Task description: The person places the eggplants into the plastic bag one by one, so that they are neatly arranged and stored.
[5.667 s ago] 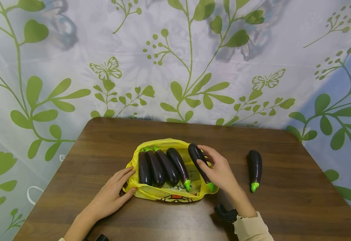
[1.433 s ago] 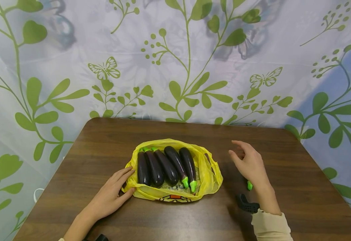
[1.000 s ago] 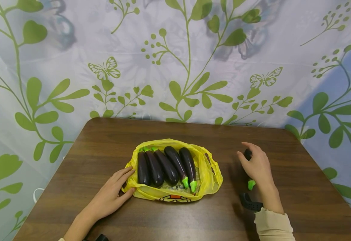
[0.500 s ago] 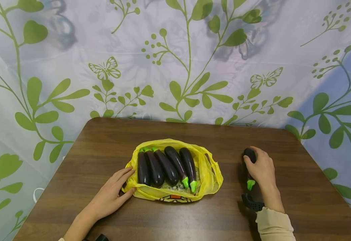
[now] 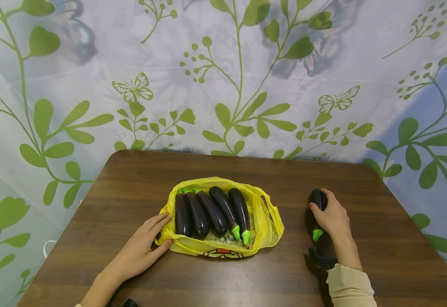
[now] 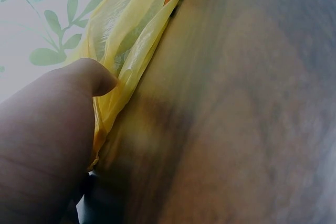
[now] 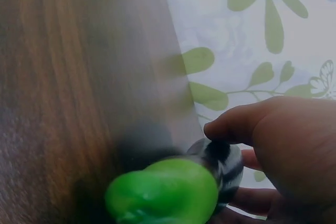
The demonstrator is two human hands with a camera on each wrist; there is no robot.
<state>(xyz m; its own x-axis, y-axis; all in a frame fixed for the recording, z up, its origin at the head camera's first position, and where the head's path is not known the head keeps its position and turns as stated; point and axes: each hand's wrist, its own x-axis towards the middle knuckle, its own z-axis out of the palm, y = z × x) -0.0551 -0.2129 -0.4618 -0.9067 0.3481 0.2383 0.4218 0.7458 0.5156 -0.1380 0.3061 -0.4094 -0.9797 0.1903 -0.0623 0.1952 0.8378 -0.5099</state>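
Observation:
In the head view a yellow plastic bag (image 5: pixel 271 226) lies on its side with its mouth facing up, several dark eggplants (image 5: pixel 212 213) side by side inside it. My left hand (image 5: pixel 143 247) rests at the bag's left end, fingers and thumb spread along its edge; the left wrist view has the thumb (image 6: pixel 89 77) touching the thin plastic. To the right of the bag, my right hand (image 5: pixel 335 217) grips one more eggplant (image 5: pixel 317 197) between thumb and fingers, its green stem end (image 7: pixel 168 190) towards the right wrist camera. The hand covers part of this eggplant.
The brown wooden table (image 5: pixel 223 281) has its back edge against a cloth with green leaves and butterflies (image 5: pixel 246 85). A black wrist strap (image 5: pixel 321 258) is on the right wrist. Printed paper shows inside the bag beneath the eggplants.
An eggplant held over the bag's right side earlier now lies inside with the others. The right hand has moved right and taken hold of the eggplant there. The left hand has stayed put.

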